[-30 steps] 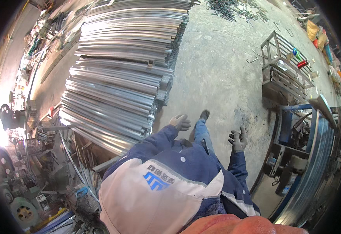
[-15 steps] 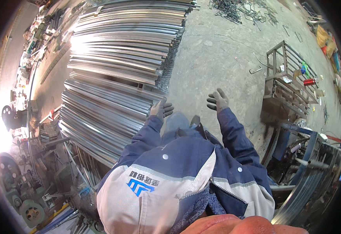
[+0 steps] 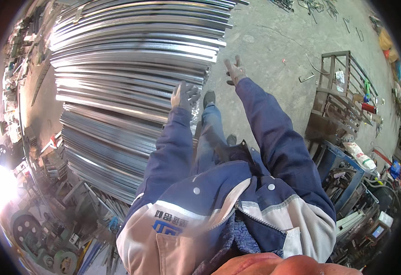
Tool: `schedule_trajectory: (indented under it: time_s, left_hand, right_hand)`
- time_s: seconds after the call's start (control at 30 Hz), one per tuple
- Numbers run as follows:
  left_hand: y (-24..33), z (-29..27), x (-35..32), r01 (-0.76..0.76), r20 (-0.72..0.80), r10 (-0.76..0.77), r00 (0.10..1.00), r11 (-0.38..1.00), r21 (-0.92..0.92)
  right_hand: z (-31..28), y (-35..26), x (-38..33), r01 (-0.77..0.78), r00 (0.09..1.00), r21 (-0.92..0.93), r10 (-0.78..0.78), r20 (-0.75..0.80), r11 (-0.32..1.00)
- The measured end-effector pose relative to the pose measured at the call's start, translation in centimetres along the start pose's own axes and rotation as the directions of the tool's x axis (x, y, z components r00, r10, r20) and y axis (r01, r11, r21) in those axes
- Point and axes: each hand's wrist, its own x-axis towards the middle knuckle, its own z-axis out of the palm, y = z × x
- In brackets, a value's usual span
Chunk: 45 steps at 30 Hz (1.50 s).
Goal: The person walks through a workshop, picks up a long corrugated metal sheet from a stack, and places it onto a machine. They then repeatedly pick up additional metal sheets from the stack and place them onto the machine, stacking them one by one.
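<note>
A grey concrete floor [image 3: 274, 50] carries stacked metal profiles [image 3: 131, 78] and scrap bits [image 3: 308, 77].

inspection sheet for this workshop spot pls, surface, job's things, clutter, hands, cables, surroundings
surface: grey concrete floor, dusty, with small metal scraps lying on it
job's things: big stack of long shiny metal profiles, lying flat in layers at the person's left
clutter: bent metal offcuts on the floor; rusty steel rack at the right holding small items
grippers: left hand gloved, fingers spread, at the near end of the stack, contact unclear; right hand gloved, open, raised over the floor, holding nothing
cables: hoses or cables near the blue frame at the lower right
surroundings: machine with wheels at the lower left, strong glare on the left edge
</note>
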Motion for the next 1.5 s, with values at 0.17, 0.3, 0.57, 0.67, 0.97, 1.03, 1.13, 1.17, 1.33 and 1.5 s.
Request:
schedule_trajectory:
  time_s: [0.17,0.3,0.57,0.67,0.97,1.03,1.13,1.17,1.33,1.5]
  left_hand:
    - [5.4,2.4,11.3,0.021,-0.144,-0.032,0.989,0.997,-0.080]
    - [6.6,3.1,15.2,0.094,-0.293,-0.132,0.947,0.985,-0.142]
    - [7.6,5.0,16.6,0.091,-0.153,-0.060,0.986,0.975,0.202]
    - [7.9,4.5,14.9,0.074,-0.212,-0.014,0.977,0.959,0.275]
    - [10.2,0.9,14.0,-0.221,-0.517,0.040,0.855,0.930,-0.294]
    - [9.4,0.6,13.7,-0.306,-0.423,0.172,0.890,0.912,-0.273]
    - [7.7,0.5,13.0,-0.184,-0.319,0.054,0.946,0.900,-0.396]
    - [7.5,0.8,13.3,-0.146,-0.312,0.003,0.950,0.888,-0.435]
    - [6.0,3.8,13.3,-0.267,-0.350,0.074,0.934,0.797,-0.542]
    - [5.1,5.8,7.3,-0.051,0.048,0.144,0.988,0.617,-0.785]
  right_hand:
    - [6.2,-5.4,7.6,-0.075,0.988,0.157,0.095,-0.122,0.985]
    - [9.3,-5.6,8.3,-0.148,0.974,0.248,0.184,-0.129,0.957]
    - [10.2,-5.8,6.7,0.067,0.966,0.059,-0.050,-0.254,0.996]
    - [9.5,-3.7,7.2,-0.090,0.988,0.215,0.114,-0.104,0.973]
    - [7.1,2.3,2.9,0.337,0.941,0.038,-0.337,0.000,0.941]
    - [7.8,0.7,1.1,0.206,0.978,0.218,-0.203,-0.040,0.954]
    - [8.5,-3.2,-1.5,0.012,0.999,0.496,0.007,-0.038,0.868]
    - [8.8,-4.4,-2.5,0.025,0.998,0.496,0.005,-0.059,0.868]
    - [6.3,-7.9,-5.3,0.164,0.986,0.351,-0.153,-0.061,0.922]
    - [1.3,-5.1,-8.7,0.358,0.931,0.453,-0.352,-0.101,0.817]
